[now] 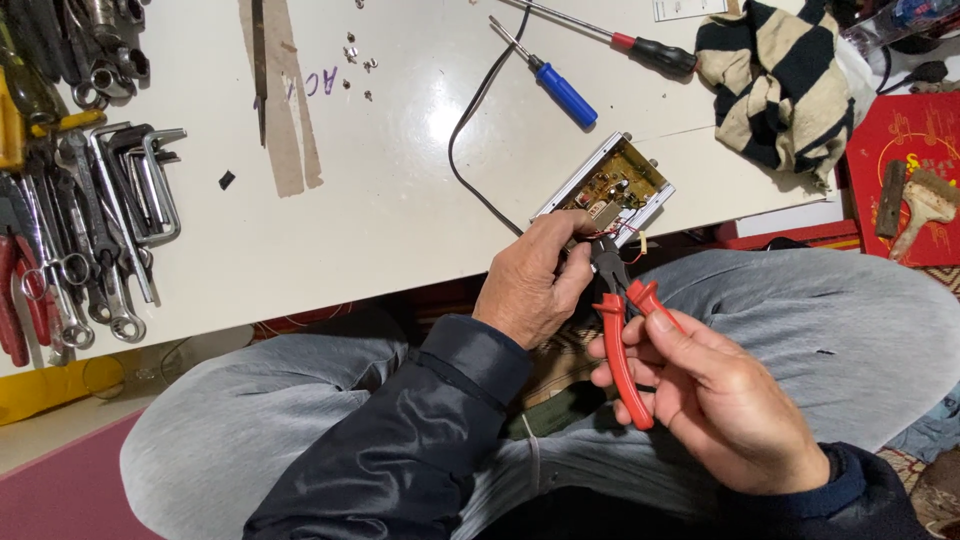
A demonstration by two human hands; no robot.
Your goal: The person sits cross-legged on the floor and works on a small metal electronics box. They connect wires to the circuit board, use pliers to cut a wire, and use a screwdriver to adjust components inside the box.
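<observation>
My left hand (pixel 535 280) grips the near end of a small metal-cased circuit board (pixel 615 180) at the white table's front edge. My right hand (pixel 715 395) holds red-handled pliers (pixel 622 340); their dark jaws point up at thin wires by the board's near corner, just beside my left thumb. A black cable (pixel 478 110) runs from the board back across the table.
A blue-handled screwdriver (pixel 560 90) and a red-and-black one (pixel 650 50) lie behind the board. A striped cloth (pixel 780 85) sits at the right, a brush (pixel 925 205) on a red mat beyond. Wrenches and hex keys (pixel 100 210) crowd the left. Small screws (pixel 358 60) lie scattered.
</observation>
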